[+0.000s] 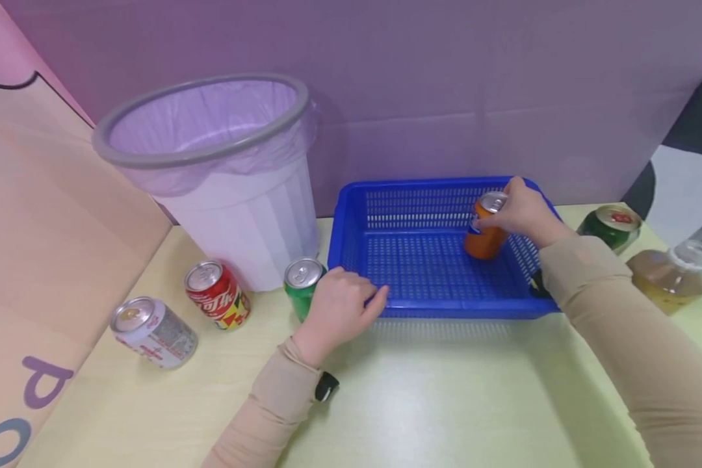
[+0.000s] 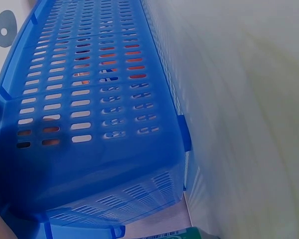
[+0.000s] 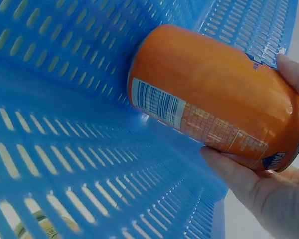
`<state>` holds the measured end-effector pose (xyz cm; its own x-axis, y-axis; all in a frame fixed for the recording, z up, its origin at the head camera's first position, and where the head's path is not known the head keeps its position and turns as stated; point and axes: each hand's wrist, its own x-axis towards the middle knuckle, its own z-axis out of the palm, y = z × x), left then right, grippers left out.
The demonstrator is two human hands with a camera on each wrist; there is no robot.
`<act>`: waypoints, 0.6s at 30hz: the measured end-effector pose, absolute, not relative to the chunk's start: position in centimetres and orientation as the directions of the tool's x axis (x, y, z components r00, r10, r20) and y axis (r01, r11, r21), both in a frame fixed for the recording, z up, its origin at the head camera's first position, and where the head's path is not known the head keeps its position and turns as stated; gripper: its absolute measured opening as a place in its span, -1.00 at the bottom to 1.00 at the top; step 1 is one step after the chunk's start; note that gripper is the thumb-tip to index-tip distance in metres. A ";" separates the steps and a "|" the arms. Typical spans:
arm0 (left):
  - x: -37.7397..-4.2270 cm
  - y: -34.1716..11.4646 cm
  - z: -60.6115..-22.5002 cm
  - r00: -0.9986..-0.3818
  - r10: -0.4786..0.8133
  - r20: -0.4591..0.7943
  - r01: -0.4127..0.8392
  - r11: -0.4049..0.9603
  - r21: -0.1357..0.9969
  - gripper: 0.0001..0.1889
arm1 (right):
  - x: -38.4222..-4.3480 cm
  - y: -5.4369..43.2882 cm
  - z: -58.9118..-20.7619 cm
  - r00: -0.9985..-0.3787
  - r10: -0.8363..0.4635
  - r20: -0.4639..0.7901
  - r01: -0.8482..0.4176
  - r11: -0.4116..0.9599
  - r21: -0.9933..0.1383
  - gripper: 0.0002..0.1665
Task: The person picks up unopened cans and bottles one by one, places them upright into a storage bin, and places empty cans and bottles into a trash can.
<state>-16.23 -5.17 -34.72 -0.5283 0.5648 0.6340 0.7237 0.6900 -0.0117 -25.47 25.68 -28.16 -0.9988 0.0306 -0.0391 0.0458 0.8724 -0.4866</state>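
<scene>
My right hand (image 1: 525, 211) grips an orange Fanta can (image 1: 484, 242) near its top, thumb on one side and fingers on the other. The can stands inside the blue plastic basket (image 1: 444, 304), toward its right end. From the right wrist, the orange side and barcode of the can (image 3: 189, 94) show against the slotted basket wall (image 3: 55, 84). My left hand (image 1: 340, 305) holds the basket's front left corner, thumb along the front rim. Partly hidden behind that hand is a green can (image 1: 301, 276). The left wrist view shows the basket's slotted side (image 2: 84, 164) up close.
A white bin (image 1: 251, 221) with a grey rim and liner stands behind the left side. Before it are a red can (image 1: 218, 296) and a white can (image 1: 155, 333). Right of the basket stand a dark green can (image 1: 611, 227) and a bottle of amber liquid (image 1: 669, 279).
</scene>
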 end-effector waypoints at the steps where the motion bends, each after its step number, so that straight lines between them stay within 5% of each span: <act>1: -16.2 -5.2 -34.7 -0.531 0.564 0.632 0.724 0.690 -0.007 -0.51 | -25.5 25.7 -28.2 -0.999 0.032 -0.039 0.047 0.871 -0.488 -0.12; 18: -16.2 -5.1 -34.7 -0.525 0.567 0.635 0.724 0.689 -0.017 -0.52 | -25.6 25.3 -28.3 -0.995 0.079 -0.058 0.098 0.853 -0.513 -0.10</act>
